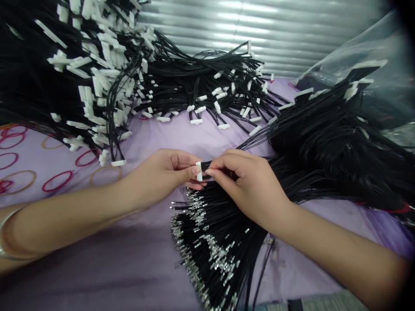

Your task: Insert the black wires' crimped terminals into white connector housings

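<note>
Between the thumb and fingers of my left hand point(175, 168) is a small white connector housing point(199, 172), held upright. My right hand point(246, 177) is closed just to its right, with thumb and forefinger pinching a thin black wire point(207, 165) at the connector's side. Exactly how far the wire end sits in the housing is hidden by the fingertips. Below both hands spreads a thick bundle of black wires point(233, 220) with bare silver crimped terminals point(220, 255) at their ends.
A large heap of black cables with white connectors point(97, 82) rises at the left, and another pile point(201, 82) lies at the back. More black cables point(324, 134) lie right, beside a clear plastic bag point(363, 47). Rubber bands point(57, 181) lie on the purple cloth point(136, 246).
</note>
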Tool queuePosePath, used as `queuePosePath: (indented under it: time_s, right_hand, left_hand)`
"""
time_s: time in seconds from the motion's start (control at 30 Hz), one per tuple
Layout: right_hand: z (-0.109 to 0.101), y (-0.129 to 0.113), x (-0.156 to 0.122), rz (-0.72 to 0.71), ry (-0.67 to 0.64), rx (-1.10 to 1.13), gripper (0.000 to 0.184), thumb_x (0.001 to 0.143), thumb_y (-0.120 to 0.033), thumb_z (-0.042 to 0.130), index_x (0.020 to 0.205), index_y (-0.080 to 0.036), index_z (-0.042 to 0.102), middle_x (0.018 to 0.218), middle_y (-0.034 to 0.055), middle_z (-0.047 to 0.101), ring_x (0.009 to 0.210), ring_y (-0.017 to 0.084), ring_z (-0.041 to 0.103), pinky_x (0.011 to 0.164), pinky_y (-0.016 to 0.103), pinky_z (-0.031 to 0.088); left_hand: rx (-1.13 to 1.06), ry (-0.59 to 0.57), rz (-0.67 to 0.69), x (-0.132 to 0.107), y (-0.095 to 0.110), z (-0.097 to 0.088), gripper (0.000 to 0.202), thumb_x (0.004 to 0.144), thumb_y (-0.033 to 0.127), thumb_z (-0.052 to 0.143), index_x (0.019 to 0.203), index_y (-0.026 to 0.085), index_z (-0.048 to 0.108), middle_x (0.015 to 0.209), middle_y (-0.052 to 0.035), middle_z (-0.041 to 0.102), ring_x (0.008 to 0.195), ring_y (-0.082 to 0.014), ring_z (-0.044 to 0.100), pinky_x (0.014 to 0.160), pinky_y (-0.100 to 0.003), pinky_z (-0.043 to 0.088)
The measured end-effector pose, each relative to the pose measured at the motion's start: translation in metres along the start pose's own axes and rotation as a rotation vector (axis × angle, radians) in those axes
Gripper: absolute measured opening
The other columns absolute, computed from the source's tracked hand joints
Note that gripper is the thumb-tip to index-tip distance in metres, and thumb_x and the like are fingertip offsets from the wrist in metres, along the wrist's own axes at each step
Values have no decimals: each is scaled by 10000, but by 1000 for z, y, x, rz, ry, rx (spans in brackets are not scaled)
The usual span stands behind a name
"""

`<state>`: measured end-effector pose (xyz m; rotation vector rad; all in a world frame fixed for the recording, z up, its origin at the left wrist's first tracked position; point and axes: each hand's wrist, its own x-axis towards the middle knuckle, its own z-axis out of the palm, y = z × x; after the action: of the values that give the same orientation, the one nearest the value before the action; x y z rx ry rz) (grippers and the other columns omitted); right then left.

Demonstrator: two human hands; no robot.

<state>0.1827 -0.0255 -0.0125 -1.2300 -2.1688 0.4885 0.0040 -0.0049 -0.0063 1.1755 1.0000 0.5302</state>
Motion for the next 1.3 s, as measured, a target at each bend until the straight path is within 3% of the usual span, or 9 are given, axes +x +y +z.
queuePosePath:
  time_s: [0.2, 0.4, 0.47, 0.57, 0.67, 0.87, 0.93, 1.1, 1.3]
  right_hand:
    - [1, -2, 0, -35, -29, -55, 142, 866, -177, 510, 778, -144, 617, 757, 15, 590, 694, 101, 521, 647, 235, 393]
    - [-14, -14, -9, -332, 252, -510, 177, 861, -229, 521, 992, -155, 614, 990, 111, 609, 897, 223, 505, 781, 382, 383]
    - [-13, -11, -10, -325, 107, -473, 190, 861, -231, 522, 996, -140, 619, 980, 101, 611, 887, 212, 513, 799, 375, 410]
    - [-9, -2, -8, -146, -153, -344, 255, 862, -285, 528, 1028, -119, 628, 1043, 96, 590, 965, 213, 510, 884, 375, 421]
    - [-8, 4, -3, -70, -266, -195, 223, 867, -295, 522, 991, -163, 653, 1027, 72, 573, 966, 189, 501, 883, 353, 422]
    - [-24, 4, 2, -148, -427, 64, 97, 844, -198, 554, 816, -164, 641, 854, 19, 599, 817, 112, 535, 785, 251, 446]
    - [-27, 0, 0, -198, -379, 107, 107, 858, -181, 527, 842, -162, 631, 894, 22, 618, 841, 100, 556, 784, 223, 456]
    - [-24, -9, -7, -113, 58, 5, 173, 869, -128, 493, 971, -145, 632, 968, 29, 664, 897, 87, 593, 810, 198, 465]
    - [-17, -3, -2, -76, -7, 106, 138, 867, -187, 526, 877, -152, 659, 901, 7, 671, 846, 83, 607, 777, 191, 474]
  left_hand:
    - [-40, -10, -13, -1, 1, 1, 148, 740, 276, 651, 824, 163, 697, 736, 12, 677, 710, -48, 619, 735, -145, 509]
    - [-133, 46, 62, -2, 1, -7, 161, 784, 276, 597, 816, 129, 653, 856, -43, 684, 801, -93, 632, 818, -239, 510]
    - [-97, 115, 108, -1, 0, -9, 160, 778, 288, 604, 819, 143, 655, 832, -21, 685, 772, -80, 622, 814, -220, 496]
    - [0, 210, 123, 0, 0, -12, 192, 752, 292, 635, 898, 173, 672, 846, 4, 694, 762, -65, 607, 759, -160, 473]
    - [4, 224, 113, 0, -1, -13, 220, 750, 308, 641, 921, 172, 672, 878, -8, 703, 796, -72, 613, 743, -142, 472]
    - [9, 215, 107, -4, -1, -10, 185, 751, 323, 645, 874, 187, 666, 850, -1, 707, 761, -72, 641, 694, -116, 493]
    - [-14, 167, 83, -5, 0, -7, 161, 758, 311, 637, 857, 184, 655, 832, 4, 705, 748, -85, 654, 694, -134, 518]
    - [-59, 62, 45, -3, -1, -5, 69, 779, 204, 609, 828, 158, 625, 792, 20, 692, 736, -55, 648, 687, -87, 517]
    - [-150, 72, -6, 3, -2, -6, 72, 794, 201, 593, 810, 137, 624, 786, 5, 697, 723, -56, 662, 690, -87, 530]
